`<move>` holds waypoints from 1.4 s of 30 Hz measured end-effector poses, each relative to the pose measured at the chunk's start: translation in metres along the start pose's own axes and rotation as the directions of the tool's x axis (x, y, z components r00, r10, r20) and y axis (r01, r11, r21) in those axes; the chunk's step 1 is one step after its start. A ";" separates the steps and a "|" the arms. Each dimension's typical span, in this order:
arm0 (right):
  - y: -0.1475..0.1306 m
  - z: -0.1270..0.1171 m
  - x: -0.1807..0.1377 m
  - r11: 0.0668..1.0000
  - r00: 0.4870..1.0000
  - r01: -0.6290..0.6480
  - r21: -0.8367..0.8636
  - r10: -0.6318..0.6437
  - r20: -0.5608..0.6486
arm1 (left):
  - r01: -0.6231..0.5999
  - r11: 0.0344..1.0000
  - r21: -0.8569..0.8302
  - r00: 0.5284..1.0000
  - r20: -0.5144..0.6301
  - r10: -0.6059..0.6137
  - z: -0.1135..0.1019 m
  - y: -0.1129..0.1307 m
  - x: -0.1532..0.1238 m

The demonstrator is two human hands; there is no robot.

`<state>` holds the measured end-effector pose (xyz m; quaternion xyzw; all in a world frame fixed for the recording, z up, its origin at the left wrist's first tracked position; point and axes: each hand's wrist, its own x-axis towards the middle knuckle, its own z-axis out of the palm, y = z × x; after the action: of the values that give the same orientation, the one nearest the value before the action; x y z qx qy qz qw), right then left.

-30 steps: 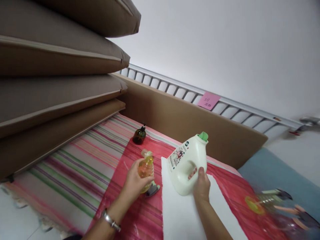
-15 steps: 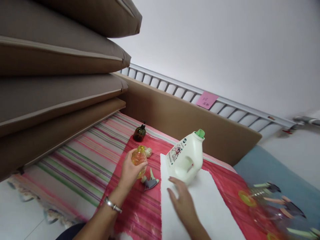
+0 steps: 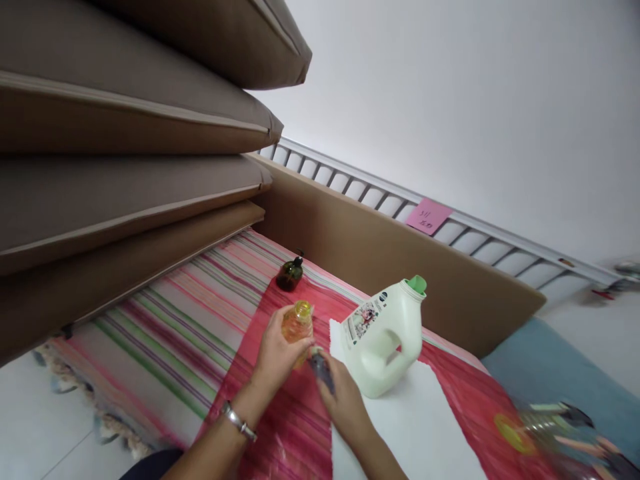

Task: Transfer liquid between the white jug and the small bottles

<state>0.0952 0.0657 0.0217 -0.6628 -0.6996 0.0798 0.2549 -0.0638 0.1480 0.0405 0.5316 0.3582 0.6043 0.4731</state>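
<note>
one amber-filled bottle (image 3: 297, 328), uncapped

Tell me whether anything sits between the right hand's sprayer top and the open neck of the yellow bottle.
Nothing visible does. The right hand holds the sprayer top just beside the yellow bottle, which the left hand grips.

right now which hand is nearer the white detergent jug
Right. The right hand, closed on a grey spray trigger, sits just beside the white detergent jug at its lower left. The left hand is further left, gripping the small yellow bottle.
</note>
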 end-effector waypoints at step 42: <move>-0.054 -0.240 -0.121 0.804 0.779 -0.594 -0.021 0.569 -0.263 | 0.001 1.000 -0.003 0.787 0.617 0.002 0.056 -0.018 -0.101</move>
<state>0.1574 -0.1116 0.2210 -0.8632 -0.4270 0.0367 0.2670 -0.0064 0.0530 0.0026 0.6990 0.1830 0.3984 0.5649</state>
